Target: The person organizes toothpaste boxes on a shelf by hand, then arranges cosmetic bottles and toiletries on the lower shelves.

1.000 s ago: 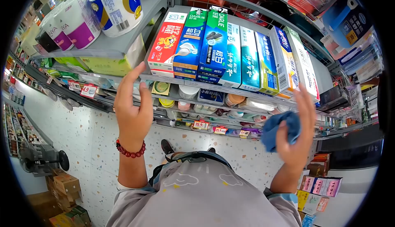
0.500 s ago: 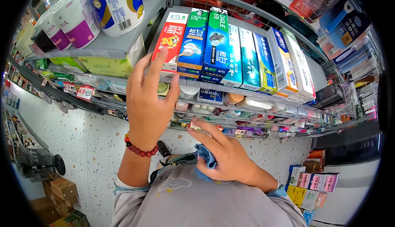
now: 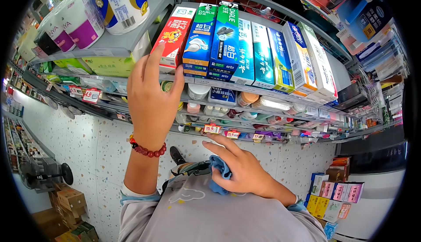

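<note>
My left hand (image 3: 153, 97), a red bead bracelet at its wrist, reaches up to the shelf. Its fingers are apart around the lower front of a red toothpaste box (image 3: 174, 36), the index fingertip on or just over the face and the thumb near the lower right corner. Close beside that box stand blue-and-green Darlie toothpaste boxes (image 3: 224, 40) and a blue one with a white swirl (image 3: 200, 40). Lower down, my right hand (image 3: 241, 169) is closed around a crumpled blue cloth (image 3: 220, 172) in front of my body, its index finger pointing forward.
More toothpaste boxes (image 3: 263, 58) continue the row rightward. Toilet paper rolls (image 3: 123, 7) stand on the left shelf. Lower shelves hold jars and bottles, with price tags (image 3: 212, 129) along the edge. A fan (image 3: 65, 173) and cardboard boxes (image 3: 71, 199) sit at lower left.
The view has shifted slightly. My left hand has moved a little left and down across the red box, its fingers still spread. My right hand keeps the cloth in much the same place.
</note>
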`<action>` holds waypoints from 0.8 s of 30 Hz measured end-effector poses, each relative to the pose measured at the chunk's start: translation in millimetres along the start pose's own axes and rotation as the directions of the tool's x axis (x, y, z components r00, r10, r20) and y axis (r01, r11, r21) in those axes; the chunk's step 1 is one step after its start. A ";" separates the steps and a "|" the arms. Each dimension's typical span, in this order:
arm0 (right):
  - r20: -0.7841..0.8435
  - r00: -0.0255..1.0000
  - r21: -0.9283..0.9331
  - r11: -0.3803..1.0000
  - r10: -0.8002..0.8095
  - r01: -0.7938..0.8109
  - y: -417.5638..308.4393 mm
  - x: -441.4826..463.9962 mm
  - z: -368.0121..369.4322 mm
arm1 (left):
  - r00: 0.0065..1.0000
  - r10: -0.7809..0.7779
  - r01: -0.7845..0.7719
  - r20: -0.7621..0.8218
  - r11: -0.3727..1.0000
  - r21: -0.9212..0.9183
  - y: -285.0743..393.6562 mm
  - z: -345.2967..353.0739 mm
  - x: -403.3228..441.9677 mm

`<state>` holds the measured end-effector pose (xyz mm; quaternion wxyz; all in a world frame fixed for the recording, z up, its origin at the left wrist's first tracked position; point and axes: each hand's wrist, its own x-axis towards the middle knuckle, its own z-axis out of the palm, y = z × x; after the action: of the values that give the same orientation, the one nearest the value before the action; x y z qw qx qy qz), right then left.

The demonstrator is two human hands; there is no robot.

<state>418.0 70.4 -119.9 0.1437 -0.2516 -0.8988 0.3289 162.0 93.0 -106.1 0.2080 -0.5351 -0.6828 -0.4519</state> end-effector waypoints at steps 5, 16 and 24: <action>-0.021 1.000 0.028 1.000 -0.001 0.002 2.7 -4.9 2.4 | 0.991 -0.133 0.132 0.036 0.991 0.014 6.1 1.9 3.4; -0.007 1.000 0.050 0.999 0.011 -0.011 7.2 -12.2 4.9 | 0.969 -0.248 0.248 -0.002 0.969 0.013 6.5 -1.7 0.7; 0.003 1.000 0.056 0.998 0.006 -0.006 8.5 -12.7 5.4 | 0.975 -0.223 0.224 0.013 0.973 -0.057 3.6 -4.4 2.5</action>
<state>429.4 66.2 -130.7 0.1481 -0.2499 -0.8888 0.3546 163.6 90.7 -100.6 0.1378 -0.4622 -0.7259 -0.4903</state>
